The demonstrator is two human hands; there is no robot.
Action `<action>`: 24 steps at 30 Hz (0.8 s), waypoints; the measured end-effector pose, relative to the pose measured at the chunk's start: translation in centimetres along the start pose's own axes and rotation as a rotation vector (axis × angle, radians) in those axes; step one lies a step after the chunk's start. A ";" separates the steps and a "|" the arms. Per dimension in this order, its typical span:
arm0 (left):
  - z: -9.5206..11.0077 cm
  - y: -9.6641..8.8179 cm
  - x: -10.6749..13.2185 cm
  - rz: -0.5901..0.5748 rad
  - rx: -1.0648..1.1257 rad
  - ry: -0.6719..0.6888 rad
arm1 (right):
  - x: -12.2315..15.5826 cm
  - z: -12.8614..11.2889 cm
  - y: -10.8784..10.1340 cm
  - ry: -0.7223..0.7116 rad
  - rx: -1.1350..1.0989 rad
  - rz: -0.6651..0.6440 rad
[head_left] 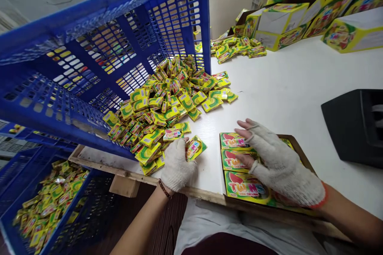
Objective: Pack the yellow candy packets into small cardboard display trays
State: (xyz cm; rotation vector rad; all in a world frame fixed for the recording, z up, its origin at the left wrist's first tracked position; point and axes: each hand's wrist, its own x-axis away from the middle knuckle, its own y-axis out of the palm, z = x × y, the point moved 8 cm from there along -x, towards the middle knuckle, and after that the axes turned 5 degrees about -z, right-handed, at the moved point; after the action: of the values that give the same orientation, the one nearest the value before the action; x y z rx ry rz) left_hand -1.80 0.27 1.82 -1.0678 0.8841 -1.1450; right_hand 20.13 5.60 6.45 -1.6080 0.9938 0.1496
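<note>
1. Below the counter (pixel 287 83), left: lower blue crate (pixel 92 191) is holding loose packets.
2. Counter's left end: large blue crate (pixel 204 20) is lying tipped, a heap of packets (pixel 167 107) spilling from its mouth.
3. Near edge: gloved left hand (pixel 178 167) is reaching over the heap's fringe, fingers curling closed, apparently pinching one Twins packet (pixel 196 147). Judging it light, stiffish, glossy, easily dented; best taken by opposite narrow edges.
4. Near edge, right of the heap: open carton (pixel 301 153) is carrying snugly rowed packs (pixel 243 185). Gloved right hand (pixel 273 163) is resting over them, fingers spreading loosely, seemingly gripping nothing.
5. Far right corner: printed boxes (pixel 283 18) are standing stacked; contents not showing.
</note>
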 end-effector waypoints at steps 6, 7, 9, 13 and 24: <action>9.4 -6.5 2.6 0.081 0.452 0.586 | -3.6 -4.6 -2.3 -0.279 -0.133 -0.246; 9.3 -6.5 2.1 0.044 0.488 0.583 | -3.5 -4.0 -2.8 -0.244 -0.141 -0.283; 7.6 -5.7 0.5 -0.020 0.422 0.536 | -2.1 -2.1 -4.1 -0.142 -0.096 -0.349; -0.1 -2.7 -3.5 -0.076 -0.258 0.216 | 3.4 1.7 -7.2 0.029 -0.006 -0.406; -4.7 -1.0 -4.8 -0.244 -0.769 0.083 | 9.0 0.1 -2.9 -0.005 0.068 -0.448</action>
State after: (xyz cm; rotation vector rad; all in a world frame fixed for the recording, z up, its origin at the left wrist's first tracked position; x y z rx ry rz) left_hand -7.50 3.92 1.56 -1.7991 1.3383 -1.0669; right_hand 27.68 0.94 3.33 -1.7245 0.6069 -0.1837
